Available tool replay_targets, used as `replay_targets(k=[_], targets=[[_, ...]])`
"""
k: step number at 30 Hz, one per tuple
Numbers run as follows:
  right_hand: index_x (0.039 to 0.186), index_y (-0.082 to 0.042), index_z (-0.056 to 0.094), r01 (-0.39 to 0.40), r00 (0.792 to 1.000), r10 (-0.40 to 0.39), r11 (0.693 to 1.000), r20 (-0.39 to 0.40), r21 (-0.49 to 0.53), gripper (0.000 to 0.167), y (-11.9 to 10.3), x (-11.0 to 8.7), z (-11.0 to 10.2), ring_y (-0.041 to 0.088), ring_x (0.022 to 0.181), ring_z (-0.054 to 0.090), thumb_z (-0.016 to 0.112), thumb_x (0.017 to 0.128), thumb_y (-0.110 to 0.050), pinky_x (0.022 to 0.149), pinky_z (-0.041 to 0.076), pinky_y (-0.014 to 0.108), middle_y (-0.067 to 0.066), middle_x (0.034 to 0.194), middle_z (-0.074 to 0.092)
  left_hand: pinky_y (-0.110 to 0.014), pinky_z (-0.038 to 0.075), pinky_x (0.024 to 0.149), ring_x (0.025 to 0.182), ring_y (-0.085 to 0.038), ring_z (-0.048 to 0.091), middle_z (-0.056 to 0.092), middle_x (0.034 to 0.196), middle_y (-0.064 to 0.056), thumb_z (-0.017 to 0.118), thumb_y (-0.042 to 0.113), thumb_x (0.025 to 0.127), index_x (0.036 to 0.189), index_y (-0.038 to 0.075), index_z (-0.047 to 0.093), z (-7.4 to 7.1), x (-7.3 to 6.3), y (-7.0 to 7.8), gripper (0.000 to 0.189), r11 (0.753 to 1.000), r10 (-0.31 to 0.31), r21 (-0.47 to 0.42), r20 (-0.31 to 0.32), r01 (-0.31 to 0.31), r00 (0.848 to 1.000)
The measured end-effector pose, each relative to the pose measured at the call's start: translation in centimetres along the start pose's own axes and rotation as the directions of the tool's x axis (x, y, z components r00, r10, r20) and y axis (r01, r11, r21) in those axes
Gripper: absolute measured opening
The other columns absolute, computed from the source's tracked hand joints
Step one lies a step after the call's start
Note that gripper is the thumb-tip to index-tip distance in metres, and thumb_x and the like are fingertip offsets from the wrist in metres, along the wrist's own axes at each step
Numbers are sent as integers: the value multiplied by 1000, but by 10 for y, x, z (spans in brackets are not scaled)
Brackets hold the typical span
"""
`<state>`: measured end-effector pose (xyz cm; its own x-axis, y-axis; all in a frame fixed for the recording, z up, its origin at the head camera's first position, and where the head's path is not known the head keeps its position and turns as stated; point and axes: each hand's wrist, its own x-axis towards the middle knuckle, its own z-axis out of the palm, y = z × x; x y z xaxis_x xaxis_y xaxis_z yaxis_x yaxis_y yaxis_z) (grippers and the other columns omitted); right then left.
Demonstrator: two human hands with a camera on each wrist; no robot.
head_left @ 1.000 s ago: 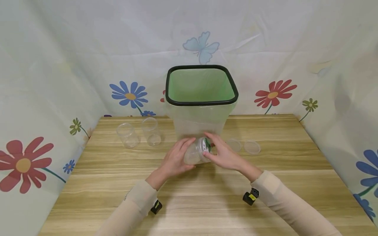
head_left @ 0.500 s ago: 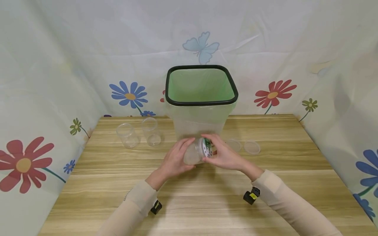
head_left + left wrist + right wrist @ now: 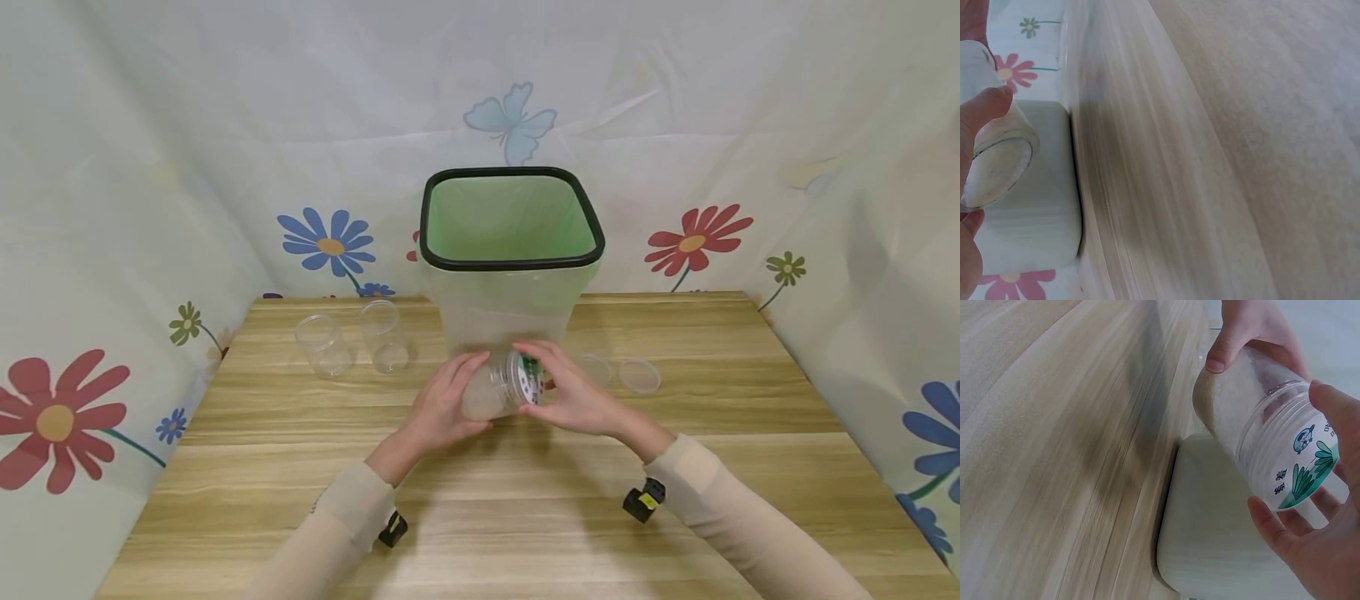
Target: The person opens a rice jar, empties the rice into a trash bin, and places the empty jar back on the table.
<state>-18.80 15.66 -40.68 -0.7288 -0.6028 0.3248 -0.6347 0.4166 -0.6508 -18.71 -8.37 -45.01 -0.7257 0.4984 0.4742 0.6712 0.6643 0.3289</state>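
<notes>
A clear plastic jar (image 3: 483, 393) is held tilted on its side above the table, in front of the bin. Around its body curls my left hand (image 3: 441, 404), thumb below and fingers above. My right hand (image 3: 573, 396) grips the rim of the jar's round lid (image 3: 531, 377), which faces right. In the right wrist view the lid (image 3: 1307, 469) shows a printed label with green leaves and a small blue figure. Pale, grainy contents (image 3: 1225, 400) lie at the jar's base end. Some of my left fingers are hidden behind the jar.
Behind the hands stands a pale green bin (image 3: 506, 304) with a black rim. Two clear open jars, one left (image 3: 322, 346) and one right (image 3: 384, 337), stand to its left. Two flat clear discs lie right of it, including the outer disc (image 3: 640, 376). A flowered curtain (image 3: 225, 150) surrounds the wooden table (image 3: 480, 517).
The lid's printed face has turned in my right hand and shows more toward the head camera. Jar and left hand have shifted slightly left.
</notes>
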Motion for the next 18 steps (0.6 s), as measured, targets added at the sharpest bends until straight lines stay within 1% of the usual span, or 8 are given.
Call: replay_targets(k=[3, 8, 10, 12, 15, 18], targets=[[141, -9, 31, -13, 1000, 13, 1000, 0, -20, 82, 0, -1, -1, 24, 115, 46, 77, 73, -15, 77, 53, 26, 12, 139, 34, -44, 43, 97, 120, -26, 45, 43, 135, -10, 87, 32, 55, 142, 15, 31, 0, -1, -2, 105, 1000, -12, -4, 11, 12, 1000], [141, -10, 33, -26, 1000, 26, 996, -2, -90, 80, 1, -5, -5, 24, 112, 48, 76, 74, -19, 76, 53, 27, 13, 138, 35, -44, 42, 97, 121, -26, 45, 43, 135, -11, 88, 30, 55, 142, 15, 31, -2, -4, -5, 105, 1000, -28, -13, 15, 28, 999], [140, -9, 34, -29, 1000, 29, 993, -6, -112, 79, 3, -8, -7, 25, 111, 48, 77, 74, -19, 75, 53, 30, 14, 138, 36, -44, 43, 96, 120, -27, 45, 43, 134, -11, 88, 29, 54, 142, 15, 31, -3, -5, -6, 105, 999, -30, -18, 9, 30, 1000], [139, -8, 36, -29, 1000, 28, 990, -10, -141, 79, 4, -10, -9, 27, 112, 47, 77, 73, -19, 78, 52, 35, 15, 137, 37, -44, 43, 96, 119, -27, 46, 44, 133, -12, 88, 27, 54, 142, 15, 32, -4, -7, -7, 105, 999, -28, -18, 2, 28, 1000], [138, -7, 38, -27, 1000, 26, 984, -7, -177, 79, 7, -14, -10, 31, 116, 45, 78, 72, -19, 82, 47, 42, 17, 136, 39, -44, 45, 94, 118, -27, 46, 45, 132, -12, 88, 26, 54, 141, 14, 32, -6, -9, -9, 105, 999, -34, -4, 2, 34, 999], [138, -6, 38, -34, 999, 37, 979, 9, -203, 78, 11, -19, -12, 33, 119, 41, 78, 73, -22, 85, 43, 45, 18, 136, 38, -44, 46, 93, 118, -27, 46, 45, 133, -12, 88, 26, 54, 141, 15, 32, -7, -12, -11, 105, 999, -44, 8, 8, 44, 999]])
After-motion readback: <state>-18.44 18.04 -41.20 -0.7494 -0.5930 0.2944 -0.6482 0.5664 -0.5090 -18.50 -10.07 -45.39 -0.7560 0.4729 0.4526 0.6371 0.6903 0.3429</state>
